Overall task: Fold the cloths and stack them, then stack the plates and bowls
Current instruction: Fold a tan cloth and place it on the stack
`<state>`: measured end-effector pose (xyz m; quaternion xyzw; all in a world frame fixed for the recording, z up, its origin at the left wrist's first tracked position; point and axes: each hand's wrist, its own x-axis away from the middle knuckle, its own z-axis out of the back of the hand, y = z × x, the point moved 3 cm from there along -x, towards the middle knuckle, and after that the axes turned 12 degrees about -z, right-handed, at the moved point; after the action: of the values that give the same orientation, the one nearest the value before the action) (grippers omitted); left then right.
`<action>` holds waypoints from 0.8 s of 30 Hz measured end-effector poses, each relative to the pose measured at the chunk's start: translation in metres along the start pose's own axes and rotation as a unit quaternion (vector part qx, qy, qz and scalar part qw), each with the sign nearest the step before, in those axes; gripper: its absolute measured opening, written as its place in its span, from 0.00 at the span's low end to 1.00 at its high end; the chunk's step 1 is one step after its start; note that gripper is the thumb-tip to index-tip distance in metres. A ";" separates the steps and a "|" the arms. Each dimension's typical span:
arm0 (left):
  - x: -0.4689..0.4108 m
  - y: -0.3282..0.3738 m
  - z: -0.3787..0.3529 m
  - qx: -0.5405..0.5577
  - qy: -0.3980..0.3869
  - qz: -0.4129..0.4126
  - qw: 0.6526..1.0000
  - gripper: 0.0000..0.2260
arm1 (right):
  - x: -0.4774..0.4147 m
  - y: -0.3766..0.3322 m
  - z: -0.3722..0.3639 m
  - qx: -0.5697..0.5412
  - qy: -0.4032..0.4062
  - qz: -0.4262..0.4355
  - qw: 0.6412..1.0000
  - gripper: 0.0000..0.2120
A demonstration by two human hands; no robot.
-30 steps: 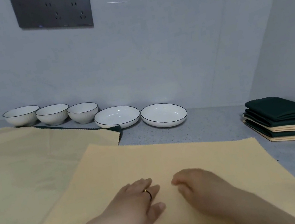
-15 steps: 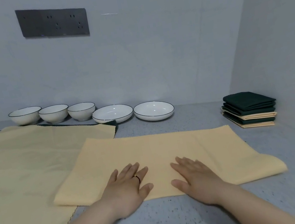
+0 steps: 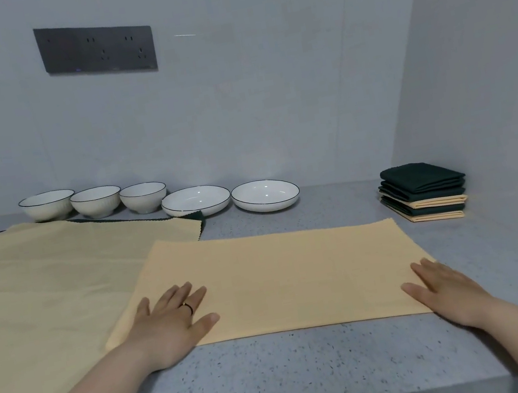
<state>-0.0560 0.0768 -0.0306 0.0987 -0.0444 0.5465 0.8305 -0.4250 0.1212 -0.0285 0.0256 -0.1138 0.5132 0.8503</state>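
The folded yellow cloth (image 3: 275, 280) lay flat on the near part of the bench (image 3: 317, 376), its left end overlapping a larger unfolded yellow cloth (image 3: 41, 286). The left hand (image 3: 172, 322) pressed flat on its near left corner, fingers straight and slightly spread. The right hand (image 3: 446, 288) lay flat on its near right corner, fingers straight and close together. The cloth looked thin, light and limp, and likely to slide on the smooth bench. Pinching both layers at the end corners would suit the next fold. Far right stood the stack of folded cloths (image 3: 423, 191).
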 end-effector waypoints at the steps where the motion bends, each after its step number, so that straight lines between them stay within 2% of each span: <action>1: 0.000 0.000 0.000 -0.001 -0.001 -0.001 1.000 0.27 | 0.002 -0.002 0.001 -0.003 0.006 0.001 1.000 0.29; 3: 0.000 0.000 -0.001 -0.002 -0.007 0.002 1.000 0.27 | 0.011 -0.009 0.004 -0.020 0.033 0.026 0.999 0.29; 6: 0.001 0.001 -0.003 -0.007 -0.010 0.004 1.000 0.27 | 0.038 -0.034 0.010 -0.054 0.065 0.153 0.985 0.30; 8: 0.003 0.002 -0.003 -0.012 -0.014 0.001 1.000 0.27 | 0.057 -0.056 0.010 -0.019 0.058 0.238 0.969 0.30; 11: 0.008 0.004 -0.004 -0.009 -0.021 -0.008 1.000 0.27 | 0.072 -0.084 -0.002 0.060 0.057 0.304 0.949 0.33; 14: 0.011 0.006 -0.006 -0.006 -0.014 -0.018 1.000 0.27 | 0.075 -0.095 -0.008 0.065 0.072 0.302 0.948 0.25; 16: 0.013 0.007 -0.008 0.012 0.002 -0.034 0.999 0.31 | 0.075 -0.097 -0.008 0.068 0.088 0.286 0.952 0.26; 19: 0.021 0.020 -0.005 0.045 0.058 -0.103 0.992 0.59 | 0.073 -0.097 -0.009 0.069 0.097 0.272 0.955 0.27; 20: 0.023 0.027 -0.005 0.035 0.068 -0.130 0.989 0.62 | 0.074 -0.096 -0.008 0.062 0.098 0.272 0.955 0.27; 22: 0.027 0.045 -0.004 0.034 0.096 -0.175 0.979 0.58 | 0.074 -0.094 -0.007 0.048 0.101 0.273 0.955 0.26; 24: 0.028 0.058 -0.005 0.030 0.137 -0.214 0.967 0.46 | 0.073 -0.092 -0.004 0.031 0.103 0.275 0.955 0.25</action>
<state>-0.0982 0.1251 -0.0241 0.0547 0.1080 0.3653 0.9230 -0.3105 0.1421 -0.0099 -0.0328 -0.0121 0.7302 0.6824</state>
